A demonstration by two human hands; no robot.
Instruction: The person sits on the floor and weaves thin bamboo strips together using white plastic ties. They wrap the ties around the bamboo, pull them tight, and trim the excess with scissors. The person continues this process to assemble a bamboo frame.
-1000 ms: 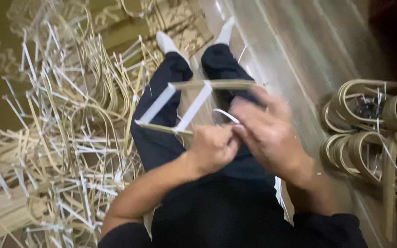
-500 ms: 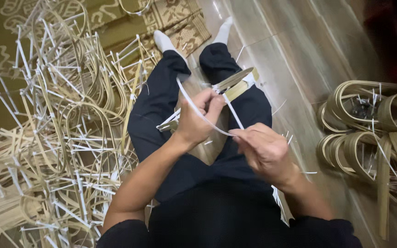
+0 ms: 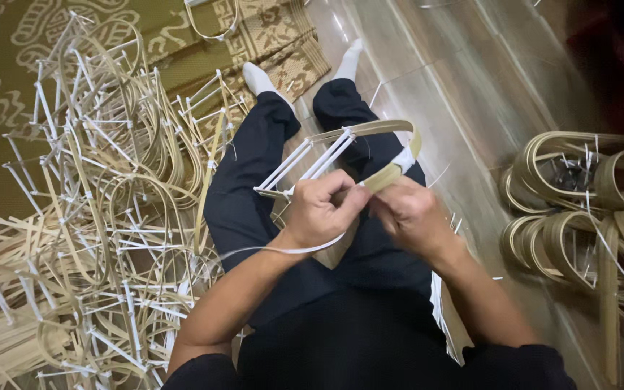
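Note:
I sit on the floor with legs stretched out in dark trousers and white socks. Over my lap I hold a bent bamboo frame (image 3: 370, 141), a curved tan strip joined to straight white-wrapped sticks. My left hand (image 3: 319, 209) grips the frame's near corner and pinches a thin white binding strip (image 3: 283, 250) that trails leftward under my wrist. My right hand (image 3: 413, 213) is closed on the tan strip next to a white-wrapped joint (image 3: 403, 159). The two hands touch each other.
A big tangled heap of similar bamboo frames (image 3: 102, 217) fills the patterned mat (image 3: 9, 43) on my left. Stacks of curved bamboo loops (image 3: 579, 209) lie on the tiled floor (image 3: 464, 79) to my right. A wooden board (image 3: 341, 249) lies between my legs.
The frame has been turned, its curved strip now up at the right. My left hand dropped from a raised pull of the white strip to the frame's corner, and both hands came together.

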